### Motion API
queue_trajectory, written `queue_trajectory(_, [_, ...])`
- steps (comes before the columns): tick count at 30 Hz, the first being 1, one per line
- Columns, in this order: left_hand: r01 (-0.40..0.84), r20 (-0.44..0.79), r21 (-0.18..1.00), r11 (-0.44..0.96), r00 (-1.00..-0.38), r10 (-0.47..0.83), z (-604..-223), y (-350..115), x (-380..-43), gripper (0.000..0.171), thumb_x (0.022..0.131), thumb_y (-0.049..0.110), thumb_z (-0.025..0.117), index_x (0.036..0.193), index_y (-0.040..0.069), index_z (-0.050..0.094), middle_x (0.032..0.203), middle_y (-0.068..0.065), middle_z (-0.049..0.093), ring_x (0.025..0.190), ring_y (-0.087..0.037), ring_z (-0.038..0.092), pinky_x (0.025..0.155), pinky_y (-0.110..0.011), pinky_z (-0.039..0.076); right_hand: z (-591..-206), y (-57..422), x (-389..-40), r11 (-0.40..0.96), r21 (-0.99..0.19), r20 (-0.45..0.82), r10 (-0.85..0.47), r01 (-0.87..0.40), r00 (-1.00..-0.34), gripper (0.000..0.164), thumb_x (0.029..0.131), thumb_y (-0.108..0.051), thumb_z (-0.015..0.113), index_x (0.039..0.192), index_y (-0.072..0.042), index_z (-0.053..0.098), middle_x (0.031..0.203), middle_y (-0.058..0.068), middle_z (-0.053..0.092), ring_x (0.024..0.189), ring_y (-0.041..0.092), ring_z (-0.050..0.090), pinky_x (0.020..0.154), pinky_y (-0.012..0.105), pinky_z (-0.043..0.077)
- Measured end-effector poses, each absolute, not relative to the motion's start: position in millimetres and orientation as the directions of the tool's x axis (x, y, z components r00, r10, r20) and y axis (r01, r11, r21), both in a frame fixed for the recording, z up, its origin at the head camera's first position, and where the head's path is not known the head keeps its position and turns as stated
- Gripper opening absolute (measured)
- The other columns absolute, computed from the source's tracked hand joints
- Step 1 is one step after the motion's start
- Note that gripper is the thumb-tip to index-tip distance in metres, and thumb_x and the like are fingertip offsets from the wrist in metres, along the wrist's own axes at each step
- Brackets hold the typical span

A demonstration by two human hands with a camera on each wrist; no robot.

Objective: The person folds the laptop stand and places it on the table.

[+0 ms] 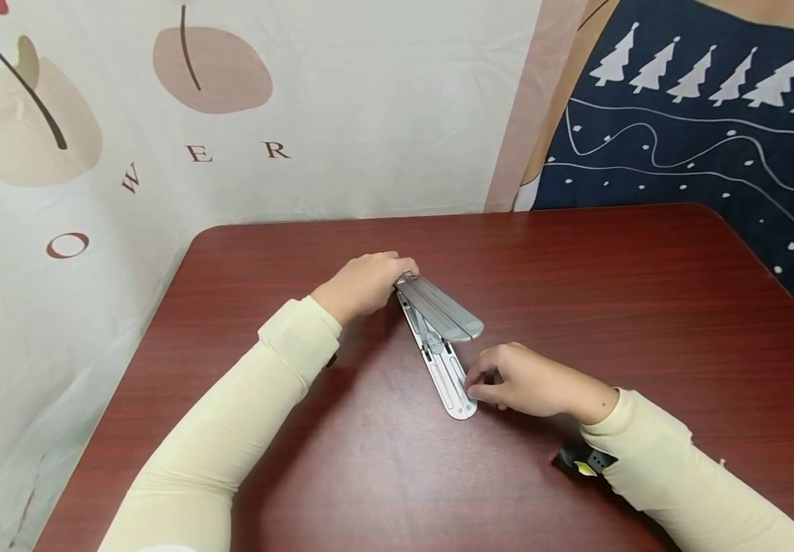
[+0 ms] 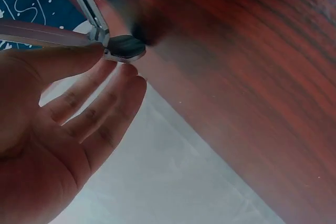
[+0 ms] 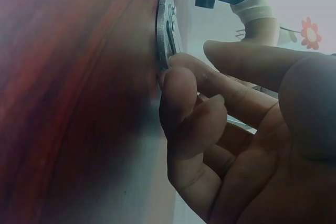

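In front of a white hanging [image 1: 383, 115] printed with pale round shapes and brown letters, a reddish-brown table [image 1: 611, 307] with rounded far corners is filling the lower part of the head view; its wood grain is running across it, and a soft gleam is showing near the middle. At the right, a dark blue cloth [image 1: 700, 169] is hanging, bearing white trees, dots and wavy lines. On the middle of the table a hinged metal object [image 1: 431, 307] is lying, its lower plate [image 1: 451, 383] on the wood and its upper plate [image 1: 441, 307] standing tilted above. The left hand [image 1: 364, 282] is gripping the far, hinged end, while the right hand [image 1: 528, 379] is keeping its fingers bent, their tips at the near end of the lower plate. Both arms are wearing cream sleeves [image 1: 300, 345]. In the left wrist view, the thumb and fingers of the left hand are pinching the hinged end beside a dark pad [image 2: 125, 46]; the table is spreading at the upper right, and white cloth is showing below. In the right wrist view, the table is standing sideways at the left, a red flower [image 3: 310, 33] is appearing behind, and the bent fingers are covering part of the metal; I cannot tell whether they are pinching it.
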State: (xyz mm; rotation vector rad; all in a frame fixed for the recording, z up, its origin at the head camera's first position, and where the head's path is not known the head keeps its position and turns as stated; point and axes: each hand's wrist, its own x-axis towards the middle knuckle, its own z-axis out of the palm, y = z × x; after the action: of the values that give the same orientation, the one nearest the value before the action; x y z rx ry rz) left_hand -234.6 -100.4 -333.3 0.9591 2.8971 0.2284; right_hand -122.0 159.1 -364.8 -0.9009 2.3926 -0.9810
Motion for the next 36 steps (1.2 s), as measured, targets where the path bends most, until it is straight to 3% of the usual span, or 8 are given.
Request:
queue_trajectory(11, [0.577,-0.049,0.278,0.768,-0.79,0.612,-337,-103,-245,0.038,0.09,-0.01,0.055,0.118,0.01,0.068,0.116,-0.01,0.069,0.113,-0.027,0.063,0.102,-0.038,0.048,-364,157,-119,0.51,-0.726,-0.088,-0.734,-0.461,-0.673,0.01,0.094,-0.011,0.066,0.098,-0.008,0.075,0.089,-0.001,0.067,0.055,-0.003,0.056,0.057,0.02,0.05])
queue_trajectory(19, [0.572,-0.051,0.288,0.768,-0.792,0.608,-337,-100,-245,0.035,0.092,-0.008,0.056,0.118,0.012,0.068,0.116,-0.008,0.069,0.113,-0.026,0.063,0.102,-0.037,0.048,-363,156,-115,0.494,-0.727,-0.084,-0.754,-0.478,-0.652,0.015,0.095,-0.006,0.063,0.105,-0.005,0.075,0.096,0.003,0.069,0.055,-0.001,0.056,0.058,0.02,0.052])
queue_trajectory(26, [0.58,-0.043,0.292,0.76,-0.786,0.617,-336,-94,-243,0.037,0.092,-0.009,0.054,0.118,0.013,0.069,0.115,-0.007,0.069,0.11,-0.024,0.063,0.099,-0.036,0.05,-364,154,-114,0.485,-0.621,0.003,-0.784,-0.616,-0.621,0.014,0.092,-0.008,0.067,0.101,-0.011,0.077,0.096,-0.005,0.07,0.085,0.0,0.059,0.079,0.027,0.052])
queue_trajectory(36, [0.569,-0.064,0.301,0.765,-0.789,0.611,-340,-90,-247,0.039,0.094,-0.008,0.051,0.119,0.016,0.069,0.117,-0.004,0.068,0.111,-0.022,0.062,0.1,-0.036,0.049,-364,151,-110,0.489,-0.601,0.002,-0.79,-0.631,-0.614,0.014,0.091,-0.01,0.069,0.102,-0.011,0.078,0.097,-0.004,0.066,0.089,0.007,0.062,0.083,0.028,0.052])
